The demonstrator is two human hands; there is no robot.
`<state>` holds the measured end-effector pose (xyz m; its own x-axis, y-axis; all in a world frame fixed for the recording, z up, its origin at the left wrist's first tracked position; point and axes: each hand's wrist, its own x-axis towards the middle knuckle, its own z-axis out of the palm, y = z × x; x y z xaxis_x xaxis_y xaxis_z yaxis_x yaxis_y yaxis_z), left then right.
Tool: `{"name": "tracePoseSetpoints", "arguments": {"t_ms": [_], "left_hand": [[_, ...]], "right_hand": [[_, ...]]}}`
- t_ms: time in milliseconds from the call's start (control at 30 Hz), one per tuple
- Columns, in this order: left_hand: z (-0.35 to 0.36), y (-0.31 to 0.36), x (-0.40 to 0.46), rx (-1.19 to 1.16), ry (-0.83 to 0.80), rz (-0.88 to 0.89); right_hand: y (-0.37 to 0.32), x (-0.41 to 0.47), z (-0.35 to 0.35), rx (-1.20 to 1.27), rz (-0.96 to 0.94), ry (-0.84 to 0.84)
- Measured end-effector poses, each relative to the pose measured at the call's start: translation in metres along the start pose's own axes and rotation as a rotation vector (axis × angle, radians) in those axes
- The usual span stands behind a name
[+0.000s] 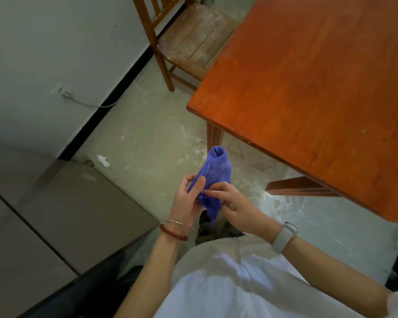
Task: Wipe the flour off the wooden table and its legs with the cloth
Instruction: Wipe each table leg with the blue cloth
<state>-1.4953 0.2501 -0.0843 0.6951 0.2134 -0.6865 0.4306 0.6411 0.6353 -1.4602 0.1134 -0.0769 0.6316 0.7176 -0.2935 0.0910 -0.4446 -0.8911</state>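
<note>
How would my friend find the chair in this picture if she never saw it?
Start at the big reddish wooden table. Look past its far corner, toward the white wall. The wooden chair stands there, paler than the table, its slatted seat dusted white.

Open floor (147, 134) between wall (44, 53) and table (319, 88), tabletop bare, table leg (214, 136) reachable from the left, chair (191, 42) crowding the far table edge, cabinet (67, 214) close on the left
</note>
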Motion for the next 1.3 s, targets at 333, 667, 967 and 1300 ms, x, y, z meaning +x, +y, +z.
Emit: {"name": "tracePoseSetpoints", "arguments": {"t_ms": [333, 667, 967, 1300], "left_hand": [[-0.038, 0.072, -0.002, 0.555, -0.296, 0.315], [-0.077, 0.123, 0.047, 0.853, -0.022, 0.554], [-0.053, 0.156, 0.105, 0.694, 0.150, 0.306], [-0.075, 0.186, 0.152, 0.156, 0.094, -0.192]], "right_hand": [[-0.029, 0.045, -0.058, -0.038, 0.086, -0.127], [-0.054, 0.118, -0.026, -0.269, -0.049, 0.087], [-0.060, 0.157, -0.033, 0.596, 0.303, 0.114], [-0.044, 0.235, -0.041, 0.414, 0.300, 0.173]]}}
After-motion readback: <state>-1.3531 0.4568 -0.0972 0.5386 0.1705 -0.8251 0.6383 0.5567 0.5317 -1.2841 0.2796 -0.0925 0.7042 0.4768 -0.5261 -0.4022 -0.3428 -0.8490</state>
